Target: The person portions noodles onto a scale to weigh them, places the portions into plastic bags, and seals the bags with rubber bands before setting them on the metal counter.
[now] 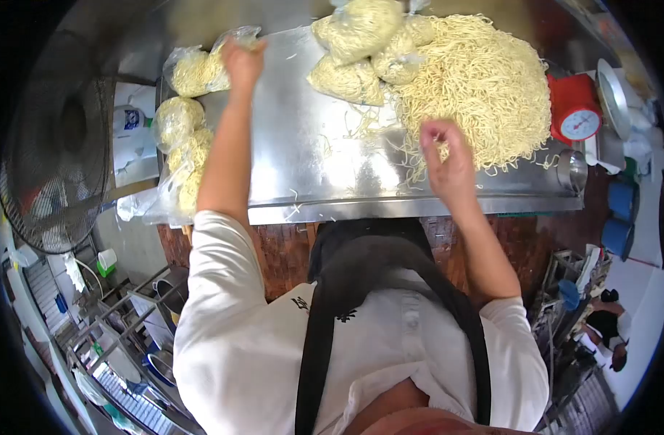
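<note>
Head view: loose noodles [484,87] and bagged noodles [194,75] on a metal table [281,130].
Left hand [245,61] was at the bagged noodles, its grip unclear; right hand [449,161], fingers loosely curled, holding nothing visible, was beside the loose heap's near-left edge.

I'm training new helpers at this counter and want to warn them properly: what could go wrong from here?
The bagged noodles sit along the table's left edge, so a nudge from the left arm might tip one off. The right hand is beside the loose noodle pile and could drag strands toward the front edge. The metal bowl near the right corner might get knocked down.
</note>
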Demonstrator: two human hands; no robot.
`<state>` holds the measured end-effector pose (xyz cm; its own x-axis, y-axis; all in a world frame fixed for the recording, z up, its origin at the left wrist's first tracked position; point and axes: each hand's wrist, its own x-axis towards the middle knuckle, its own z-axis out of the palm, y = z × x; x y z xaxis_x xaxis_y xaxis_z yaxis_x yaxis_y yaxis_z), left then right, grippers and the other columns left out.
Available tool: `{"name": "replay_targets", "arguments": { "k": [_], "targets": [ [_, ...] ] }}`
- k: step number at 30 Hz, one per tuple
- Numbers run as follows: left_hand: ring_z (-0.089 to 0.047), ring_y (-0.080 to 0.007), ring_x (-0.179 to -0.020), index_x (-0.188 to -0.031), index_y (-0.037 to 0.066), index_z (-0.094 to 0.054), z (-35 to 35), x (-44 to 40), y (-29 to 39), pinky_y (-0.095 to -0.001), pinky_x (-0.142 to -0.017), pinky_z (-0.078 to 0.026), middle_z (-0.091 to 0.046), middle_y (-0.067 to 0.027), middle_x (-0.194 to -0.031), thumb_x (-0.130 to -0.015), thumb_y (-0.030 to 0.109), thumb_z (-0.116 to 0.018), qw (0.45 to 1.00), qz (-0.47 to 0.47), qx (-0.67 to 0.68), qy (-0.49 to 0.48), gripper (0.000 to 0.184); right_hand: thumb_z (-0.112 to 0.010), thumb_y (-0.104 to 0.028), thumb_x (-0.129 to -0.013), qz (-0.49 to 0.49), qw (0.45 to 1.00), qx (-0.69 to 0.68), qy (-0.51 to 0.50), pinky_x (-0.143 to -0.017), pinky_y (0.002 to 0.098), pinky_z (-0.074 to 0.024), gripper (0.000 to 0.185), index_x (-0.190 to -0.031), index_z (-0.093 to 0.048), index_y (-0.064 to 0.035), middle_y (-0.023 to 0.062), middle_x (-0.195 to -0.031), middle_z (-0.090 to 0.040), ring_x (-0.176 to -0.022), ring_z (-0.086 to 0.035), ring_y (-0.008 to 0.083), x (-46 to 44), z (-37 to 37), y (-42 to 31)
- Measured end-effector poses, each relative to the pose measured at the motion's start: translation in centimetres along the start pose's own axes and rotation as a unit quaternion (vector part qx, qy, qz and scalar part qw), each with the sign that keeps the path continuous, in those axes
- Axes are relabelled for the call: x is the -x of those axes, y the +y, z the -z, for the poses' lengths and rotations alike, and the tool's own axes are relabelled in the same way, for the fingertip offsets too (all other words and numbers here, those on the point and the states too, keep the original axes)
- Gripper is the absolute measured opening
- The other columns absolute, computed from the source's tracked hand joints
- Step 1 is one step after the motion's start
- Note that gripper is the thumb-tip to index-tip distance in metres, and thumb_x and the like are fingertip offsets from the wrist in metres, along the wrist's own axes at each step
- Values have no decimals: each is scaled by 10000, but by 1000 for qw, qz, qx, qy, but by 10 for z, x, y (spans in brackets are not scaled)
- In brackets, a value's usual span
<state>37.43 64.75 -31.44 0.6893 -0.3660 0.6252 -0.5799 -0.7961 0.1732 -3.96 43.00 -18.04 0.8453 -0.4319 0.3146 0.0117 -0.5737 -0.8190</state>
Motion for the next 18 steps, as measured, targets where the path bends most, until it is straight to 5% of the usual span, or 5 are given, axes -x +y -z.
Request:
{"name": "replay_targets", "arguments": {
  "k": [2, 6, 11, 16, 18],
  "targets": [
    [-567, -441, -1158, -1214, -38, -615, -35, 20, -73, -491, -995, -454, -601, -332, -1207, -837, 513, -691, 978, 125, -134, -101, 672, -642, -28, -898, -93, 992, 21, -82, -747, 338, -506, 155, -1052, -623, -25, 132, -906, -624, -831, -626, 247, 46, -6, 25],
    [-622, -297, -1064, -1102, -2, -670, -117, 36, -188, -385, -922, -484, -677, -201, -1128, -949, 355, -616, 951, 250, 107, -147, 392, -644, -42, -901, -182, 969, -24, -162, -722, 341, -507, 150, -1051, -633, -30, 137, -903, -631, -810, -634, 248, 91, -14, 38],
    [-610, -137, -801, -1026, 48, -708, 61, -28, -63, -280, -776, -481, -720, -50, -955, -994, 157, -588, 885, 247, 391, -55, 166, -652, -47, -895, -113, 979, -42, -162, -710, 353, -508, 148, -1040, -635, -17, 140, -886, -626, -776, -625, 274, 59, -35, 16],
    [-616, -98, -775, -963, 59, -731, 222, -11, 23, -266, -736, -495, -721, -46, -892, -945, 164, -666, 793, 159, 523, -270, 125, -787, -176, -799, 34, 992, 58, -104, -1015, 434, -432, 685, -1386, -447, -80, 173, -1310, -528, -1196, -526, 344, 6, -69, -38],
    [-620, -101, -778, -955, 52, -733, 240, 9, 42, -264, -739, -503, -719, -38, -883, -926, 166, -686, 737, 78, 582, -336, 127, -816, -308, -752, 85, 988, 117, -49, -1100, 422, -341, 892, -1451, -350, -6, 211, -1400, -438, -1287, -413, 383, -4, -101, -43]
  ]
}}
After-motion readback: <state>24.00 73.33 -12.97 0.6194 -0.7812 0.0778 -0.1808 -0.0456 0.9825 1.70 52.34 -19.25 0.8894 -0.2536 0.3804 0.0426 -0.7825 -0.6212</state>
